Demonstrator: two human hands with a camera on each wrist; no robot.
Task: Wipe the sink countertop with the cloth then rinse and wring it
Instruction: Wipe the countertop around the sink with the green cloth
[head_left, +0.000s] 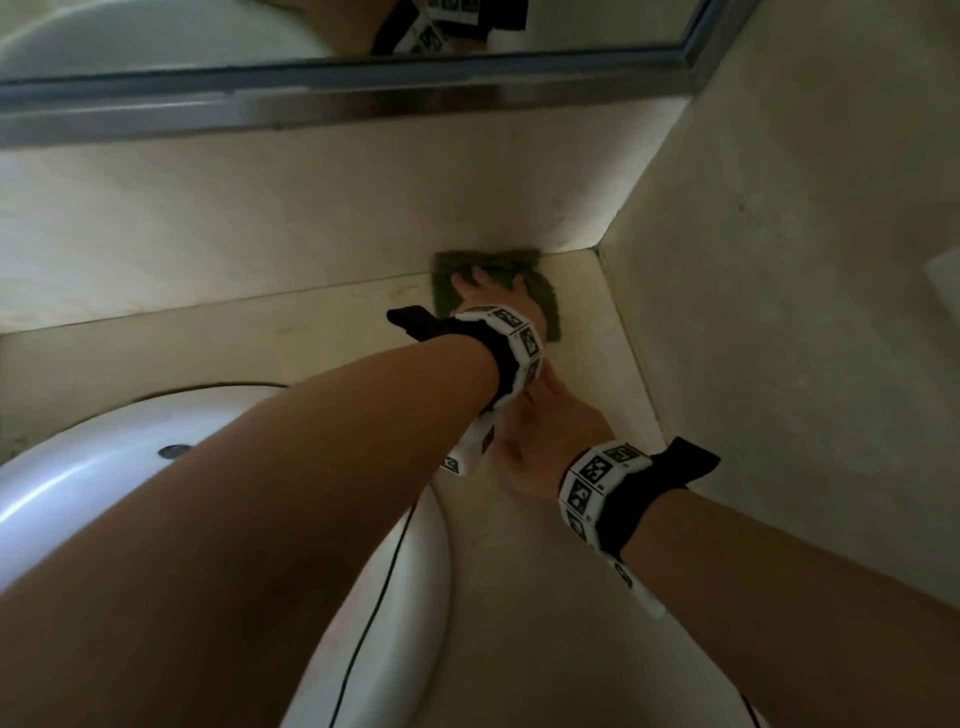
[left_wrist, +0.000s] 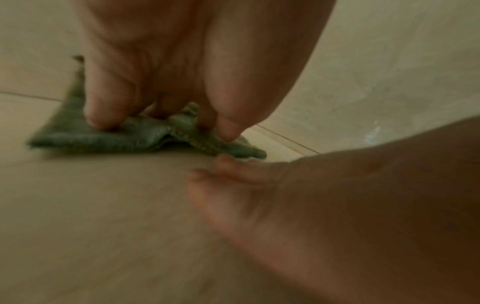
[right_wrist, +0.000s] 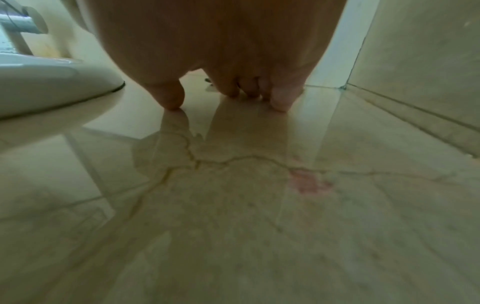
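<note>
A dark green cloth (head_left: 548, 306) lies flat on the beige stone countertop (head_left: 519, 597), in its back right corner against the backsplash. My left hand (head_left: 491, 286) reaches across the sink and presses down on the cloth with spread fingers. In the left wrist view the cloth (left_wrist: 103, 139) bunches slightly under the fingertips (left_wrist: 101, 115) of my left hand (left_wrist: 168, 82). My right hand (head_left: 545, 441) rests just in front of it, fingertips (right_wrist: 281, 102) on the bare countertop (right_wrist: 233, 205), holding nothing.
A white oval basin (head_left: 78, 493) sits on the counter to the left, under my left forearm. A side wall (head_left: 779, 312) bounds the counter on the right. A metal-framed mirror (head_left: 311, 31) hangs above the backsplash. A faucet (right_wrist: 20, 24) shows in the right wrist view.
</note>
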